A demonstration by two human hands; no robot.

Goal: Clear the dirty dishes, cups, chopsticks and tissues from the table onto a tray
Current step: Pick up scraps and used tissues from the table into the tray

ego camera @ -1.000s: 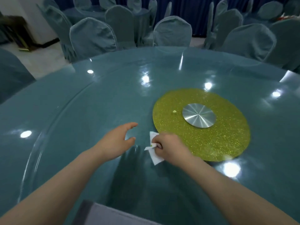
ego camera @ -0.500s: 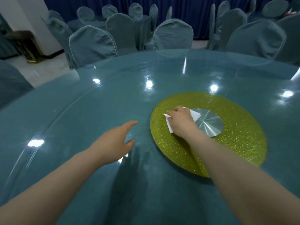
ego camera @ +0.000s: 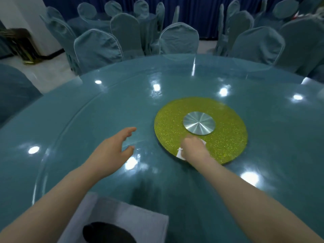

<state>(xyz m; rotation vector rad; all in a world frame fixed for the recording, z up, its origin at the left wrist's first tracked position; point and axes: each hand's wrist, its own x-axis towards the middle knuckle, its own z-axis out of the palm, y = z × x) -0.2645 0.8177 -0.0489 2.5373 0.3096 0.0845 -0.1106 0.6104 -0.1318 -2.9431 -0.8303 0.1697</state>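
A round teal worktop (ego camera: 87, 130) with a glossy glass surface fills most of the frame, dotted with bright reflections of ceiling lights. Right of centre lies a glittery yellow-green disc (ego camera: 226, 141) with a brushed metal hub (ego camera: 199, 122) in its middle.

The right hand (ego camera: 193, 147) sits at the near left edge of the disc, just below the hub. Its fingers are curled down over a white tissue (ego camera: 179, 153), which it presses and grips against the surface; corners of the tissue poke out at the lower left of the hand and at its right side. The tissue lies across the rim of the disc, partly on the green and partly over the teal glass. How the fingertips lie under the hand cannot be seen.

The left hand (ego camera: 114, 149) is left of centre, fingers spread and relaxed, thumb apart, holding nothing. Whether it touches the worktop or is just above it cannot be told. It is well apart from the tissue.

At the bottom edge of the frame, between the two forearms, is a grey cloth-like surface (ego camera: 140, 220) with a dark rounded shape (ego camera: 107, 233) on it. Along the top of the frame stand chairs in teal covers (ego camera: 98, 48), with a dark blue curtain (ego camera: 201, 13) behind them.
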